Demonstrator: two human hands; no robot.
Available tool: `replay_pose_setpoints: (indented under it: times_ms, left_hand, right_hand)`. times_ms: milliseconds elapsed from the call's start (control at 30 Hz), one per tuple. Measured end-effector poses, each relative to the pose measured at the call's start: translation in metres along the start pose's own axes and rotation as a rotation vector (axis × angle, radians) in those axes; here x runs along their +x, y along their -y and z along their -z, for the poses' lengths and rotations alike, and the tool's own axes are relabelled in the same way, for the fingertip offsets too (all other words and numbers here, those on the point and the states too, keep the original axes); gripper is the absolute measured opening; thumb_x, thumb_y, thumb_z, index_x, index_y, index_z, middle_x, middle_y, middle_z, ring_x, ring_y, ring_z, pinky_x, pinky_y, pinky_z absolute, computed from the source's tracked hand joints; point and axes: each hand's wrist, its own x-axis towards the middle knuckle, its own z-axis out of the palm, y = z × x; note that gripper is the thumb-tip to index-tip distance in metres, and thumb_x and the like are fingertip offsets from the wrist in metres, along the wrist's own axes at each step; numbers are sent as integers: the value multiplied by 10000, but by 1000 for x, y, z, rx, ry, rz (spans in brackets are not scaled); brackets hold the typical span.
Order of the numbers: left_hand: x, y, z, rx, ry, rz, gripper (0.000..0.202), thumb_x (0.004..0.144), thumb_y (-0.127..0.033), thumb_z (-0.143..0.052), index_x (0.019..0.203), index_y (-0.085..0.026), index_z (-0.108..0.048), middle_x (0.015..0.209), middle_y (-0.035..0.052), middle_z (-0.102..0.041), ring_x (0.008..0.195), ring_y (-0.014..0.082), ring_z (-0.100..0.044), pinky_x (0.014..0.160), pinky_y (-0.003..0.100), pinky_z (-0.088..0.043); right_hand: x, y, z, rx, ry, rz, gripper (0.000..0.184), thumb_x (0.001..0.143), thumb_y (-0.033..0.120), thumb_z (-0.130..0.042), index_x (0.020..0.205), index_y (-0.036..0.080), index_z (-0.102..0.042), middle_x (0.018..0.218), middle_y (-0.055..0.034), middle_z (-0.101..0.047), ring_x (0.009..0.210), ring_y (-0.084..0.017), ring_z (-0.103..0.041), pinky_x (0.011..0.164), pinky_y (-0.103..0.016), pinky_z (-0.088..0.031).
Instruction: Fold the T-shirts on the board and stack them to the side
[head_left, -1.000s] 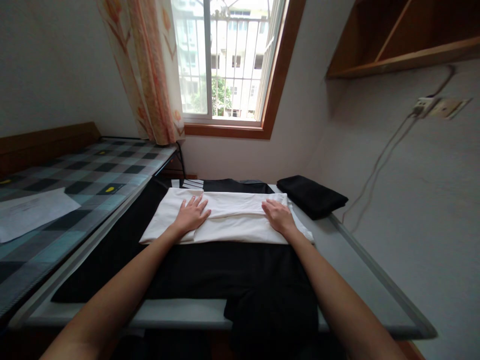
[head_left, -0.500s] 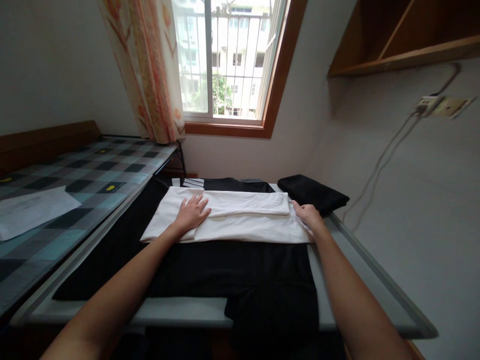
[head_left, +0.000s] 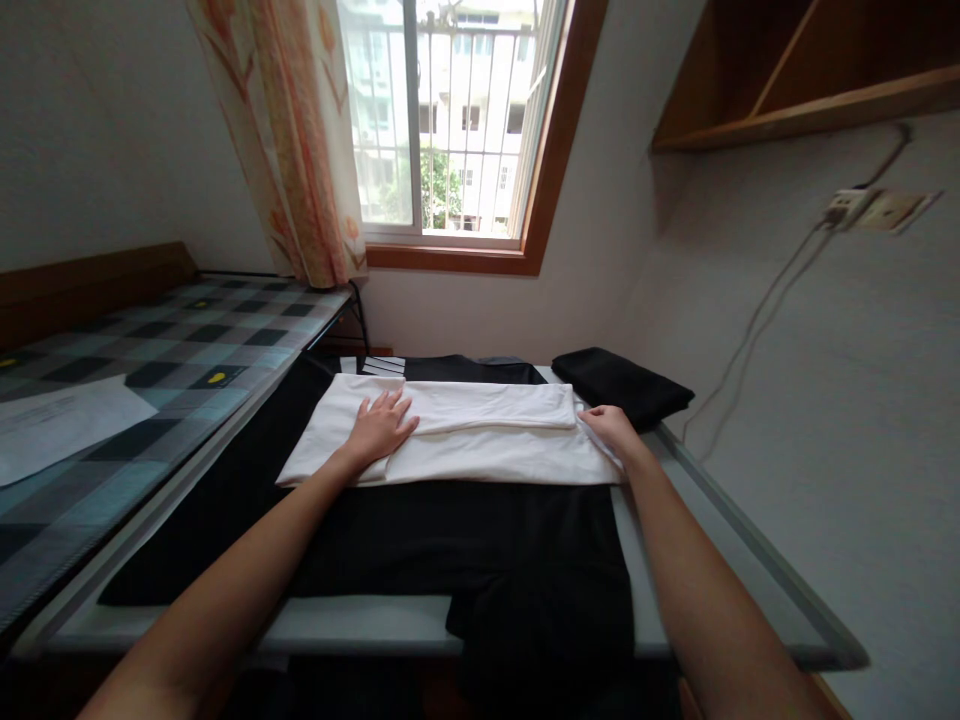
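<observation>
A white garment (head_left: 480,456), folded into a long strip, lies across a black garment (head_left: 375,540) spread on the table. My left hand (head_left: 381,425) rests flat on the left part of the white garment with its fingers spread. At the strip's right end, my right hand (head_left: 613,430) pinches the white garment's edge between thumb and fingers. White stripes show on the black garment's far left part, and a piece of it hangs over the table's near edge. Just beyond my right hand sits a folded black cloth (head_left: 622,385).
On the left stands a bed with a checked mattress (head_left: 247,325) and a sheet of paper (head_left: 71,425). The pale table (head_left: 750,560) reaches the right wall, where cords hang from a socket (head_left: 847,207). A wooden shelf (head_left: 795,115) juts out above; a window is ahead.
My right hand's fingers have closed in slightly at the white garment's right end. My left hand stays in place on the cloth. The whole view has shifted a little.
</observation>
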Motion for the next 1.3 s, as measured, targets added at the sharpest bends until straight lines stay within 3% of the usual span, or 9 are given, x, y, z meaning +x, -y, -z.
replay_pose_setpoints:
  times_ms: [100,200,333,433,633,867,1033,1167,1300]
  left_hand:
    - [0,-1,1,4,1,7,542,951,-512,-345,1398,-234,-474,1539,91,-355,1412,296,-298,1134,498,-204]
    - [0,-1,0,2,3,8,538,950,-509,-349,1397,-236,-475,1539,89,-355,1413,294,-295,1136,498,-201]
    - [0,1,-1,-5,-5,3,548,950,-515,-342,1396,-227,-477,1537,97,-356,1413,305,-295,1134,510,-202]
    - [0,1,-2,-11,-5,2,548,949,-519,-338,1399,-235,-471,1540,92,-352,1417,303,-289,1136,512,-197]
    - [0,2,-2,-11,7,2,556,951,-526,-325,1405,-235,-461,1544,89,-344,1422,300,-279,1138,517,-190]
    - [1,2,-1,-13,5,-1,555,952,-527,-324,1402,-234,-464,1541,93,-349,1420,303,-283,1138,519,-191]
    - [1,2,-3,-3,-6,-3,551,952,-519,-334,1399,-227,-470,1536,100,-358,1410,312,-302,1131,533,-200]
    - [1,3,-4,-6,-15,-10,548,950,-514,-342,1393,-223,-480,1528,104,-370,1404,320,-313,1126,539,-210]
    - [1,3,-3,-16,-10,-5,546,948,-516,-346,1394,-231,-480,1533,99,-363,1407,319,-308,1127,542,-210]
  right_hand:
    - [-4,4,5,66,20,-12,226,754,286,-646,837,95,-732,830,-127,-730,765,-223,-674,615,-255,-506]
    - [-11,8,15,88,95,-55,366,775,342,-649,1015,70,-703,866,-137,-714,671,-181,-638,520,-230,-481]
    - [-21,13,29,48,208,-57,603,794,338,-642,1340,110,-525,1087,-168,-675,635,-150,-609,468,-217,-465]
    - [-25,15,35,28,309,-29,688,825,293,-612,1463,171,-384,1219,-166,-633,648,-155,-624,499,-235,-490]
    - [-25,6,48,78,428,2,667,834,326,-629,1449,164,-428,1364,-173,-553,946,-232,-661,631,-237,-544]
    - [-22,-3,47,415,531,8,631,901,351,-556,1480,188,-366,1230,-148,-654,937,-222,-683,732,-297,-568]
    - [-23,-3,39,648,669,28,567,950,454,-446,1466,227,-392,1348,-120,-583,1078,-231,-644,899,-353,-533]
    - [-23,1,34,723,748,-20,707,934,650,-249,1443,198,-441,1263,-144,-641,1019,-264,-668,917,-431,-521]
    - [-19,5,27,672,682,-58,851,891,731,-115,1281,171,-623,1058,-142,-726,875,-262,-696,835,-410,-550]
